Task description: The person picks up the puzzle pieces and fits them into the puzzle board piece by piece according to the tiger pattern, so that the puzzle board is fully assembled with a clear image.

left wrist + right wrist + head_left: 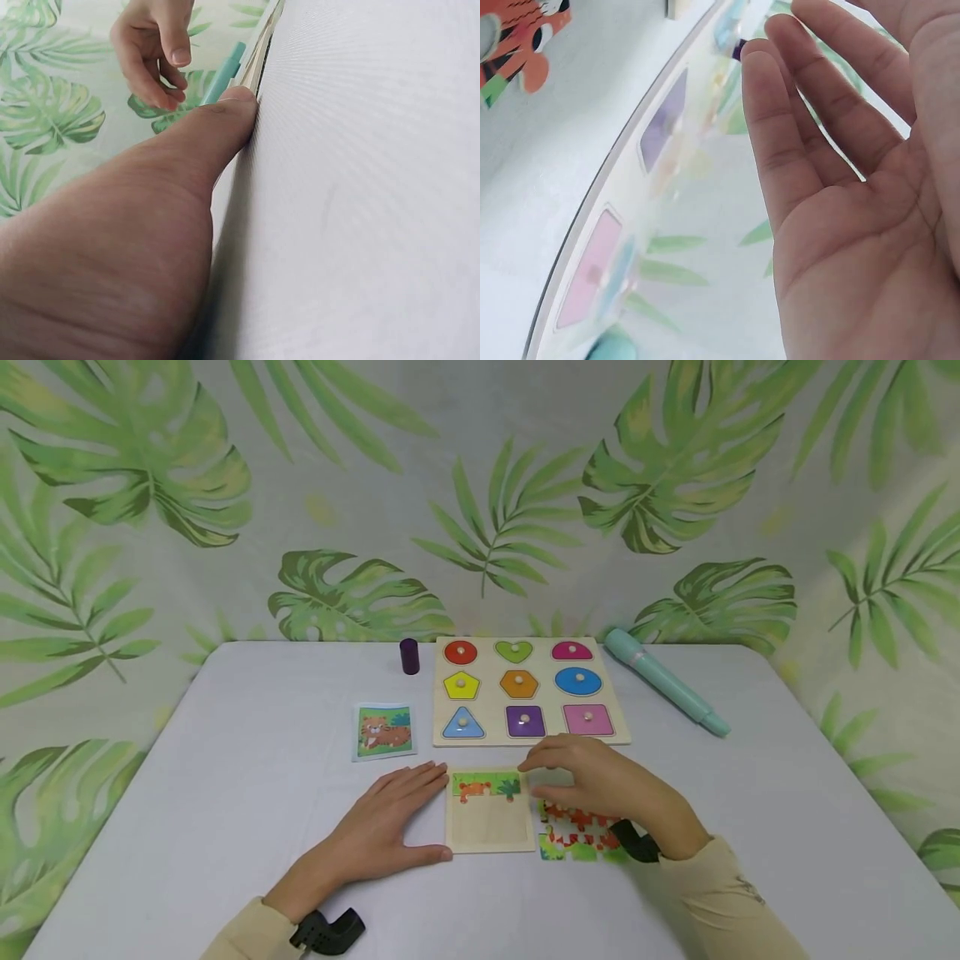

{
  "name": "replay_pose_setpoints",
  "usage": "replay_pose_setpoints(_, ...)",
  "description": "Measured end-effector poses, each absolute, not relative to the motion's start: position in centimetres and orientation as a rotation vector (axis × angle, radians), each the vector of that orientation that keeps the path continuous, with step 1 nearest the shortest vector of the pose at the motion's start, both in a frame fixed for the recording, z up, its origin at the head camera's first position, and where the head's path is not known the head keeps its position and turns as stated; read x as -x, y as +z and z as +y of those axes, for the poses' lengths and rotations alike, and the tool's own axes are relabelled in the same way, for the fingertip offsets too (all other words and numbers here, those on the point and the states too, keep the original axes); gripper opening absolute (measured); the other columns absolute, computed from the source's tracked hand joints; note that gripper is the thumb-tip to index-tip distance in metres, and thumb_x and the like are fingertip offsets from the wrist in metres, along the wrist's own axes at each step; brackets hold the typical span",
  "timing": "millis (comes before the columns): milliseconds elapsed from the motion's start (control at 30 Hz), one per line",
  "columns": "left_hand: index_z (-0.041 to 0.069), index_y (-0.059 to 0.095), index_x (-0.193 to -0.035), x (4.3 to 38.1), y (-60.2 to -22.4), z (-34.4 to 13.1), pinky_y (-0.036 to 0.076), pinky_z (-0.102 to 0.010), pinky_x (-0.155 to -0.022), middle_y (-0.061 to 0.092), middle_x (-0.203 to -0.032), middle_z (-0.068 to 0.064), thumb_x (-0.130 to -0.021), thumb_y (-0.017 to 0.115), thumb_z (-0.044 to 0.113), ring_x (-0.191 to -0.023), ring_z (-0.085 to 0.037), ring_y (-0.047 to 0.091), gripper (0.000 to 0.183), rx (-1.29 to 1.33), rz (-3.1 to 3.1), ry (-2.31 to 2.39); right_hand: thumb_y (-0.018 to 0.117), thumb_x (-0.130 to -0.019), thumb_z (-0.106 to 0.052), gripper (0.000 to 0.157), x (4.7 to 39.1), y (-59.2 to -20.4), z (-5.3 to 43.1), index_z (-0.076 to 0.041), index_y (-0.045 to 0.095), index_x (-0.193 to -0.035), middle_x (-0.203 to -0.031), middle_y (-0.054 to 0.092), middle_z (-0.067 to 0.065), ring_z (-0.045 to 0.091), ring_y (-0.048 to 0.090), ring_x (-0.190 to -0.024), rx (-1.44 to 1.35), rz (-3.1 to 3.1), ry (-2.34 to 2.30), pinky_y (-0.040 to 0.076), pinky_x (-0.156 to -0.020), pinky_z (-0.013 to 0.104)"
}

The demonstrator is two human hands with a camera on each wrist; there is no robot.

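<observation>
Wooden puzzle tray [487, 828] could slide, loosening its fitted pieces [484, 785], if the relaxed, empty right hand [598, 779] bumps it while the unclenched left hand [384, 828] only touches its edge.

Soft, fairly even light fills the head view, leaving a faint shadow beside the right sleeve [723, 893] at lower right, while a darker shadow borders the left hand [161, 184] at bottom centre, and the hazy shape board [628, 189] looks washed out at left.

Puzzle pieces [581, 821] — partly hidden
</observation>
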State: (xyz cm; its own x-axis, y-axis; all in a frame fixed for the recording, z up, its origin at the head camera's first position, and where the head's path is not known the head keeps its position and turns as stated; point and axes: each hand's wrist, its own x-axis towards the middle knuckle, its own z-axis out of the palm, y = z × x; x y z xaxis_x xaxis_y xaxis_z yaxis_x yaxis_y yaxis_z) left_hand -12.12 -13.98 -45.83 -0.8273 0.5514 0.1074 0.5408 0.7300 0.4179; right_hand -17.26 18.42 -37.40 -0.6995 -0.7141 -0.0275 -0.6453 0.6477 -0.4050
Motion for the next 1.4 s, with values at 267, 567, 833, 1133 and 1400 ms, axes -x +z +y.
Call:
replay_pose_setpoints(267,0.015,0.043,-0.158,12.1,-45.7,-14.0,0.027,-0.049,-0.127,0.037,-0.166,0.003,-0.084,0.068,0.074,-0.156,-0.019,0.03,0.098,-0.911,2.89,0.704,0.078,-0.093,-0.028,0.04,16.7,-37.5,19.3,-0.017,0.071,-0.131,-0.129,0.07,-0.005,0.016,0.064,-0.122,0.984,2.65,-0.602,0.058,-0.101,0.04)
replay_pose_setpoints(567,0.015,0.042,-0.159,12.2,-45.7,-13.8,0.026,-0.049,-0.127,0.036,-0.167,0.003,-0.085,0.068,0.073,-0.156,-0.019,0.029,0.098,-0.913,2.876,0.709,0.077,-0.094,-0.031,0.039,16.0,-38.4,20.7,-0.017,0.072,-0.13,-0.127,0.071,-0.006,0.013,0.065,-0.117,0.971,2.642,-0.628,0.058,-0.099,0.04)
replay_pose_setpoints(833,0.017,0.041,-0.159,12.3,-45.8,-13.9,0.025,-0.047,-0.127,0.034,-0.167,0.005,-0.085,0.066,0.075,-0.157,-0.017,0.027,0.098,-0.903,2.882,0.668,0.079,-0.092,-0.031,0.038,16.0,-39.1,21.6,-0.016,0.073,-0.127,-0.123,0.072,-0.007,0.011,0.066,-0.111,1.004,2.641,-0.645,0.059,-0.096,0.037)
replay_pose_setpoints(1133,0.015,0.043,-0.158,12.1,-45.7,-14.0,0.026,-0.051,-0.127,0.036,-0.167,0.003,-0.086,0.065,0.076,-0.156,-0.021,0.029,0.097,-0.921,2.895,0.673,0.078,-0.093,-0.033,0.038,16.2,-39.9,21.5,-0.017,0.073,-0.127,-0.12,0.072,-0.01,0.008,0.066,-0.108,1.006,2.607,-0.615,0.059,-0.096,0.035)
replay_pose_setpoints(1400,0.014,0.044,-0.158,12.2,-45.9,-14.0,0.027,-0.051,-0.126,0.037,-0.166,0.002,-0.085,0.065,0.075,-0.156,-0.021,0.03,0.097,-0.926,2.892,0.695,0.08,-0.092,-0.031,0.04,16.1,-40.0,21.3,-0.016,0.073,-0.128,-0.122,0.072,-0.008,0.009,0.065,-0.107,0.975,2.602,-0.562,0.059,-0.095,0.035)
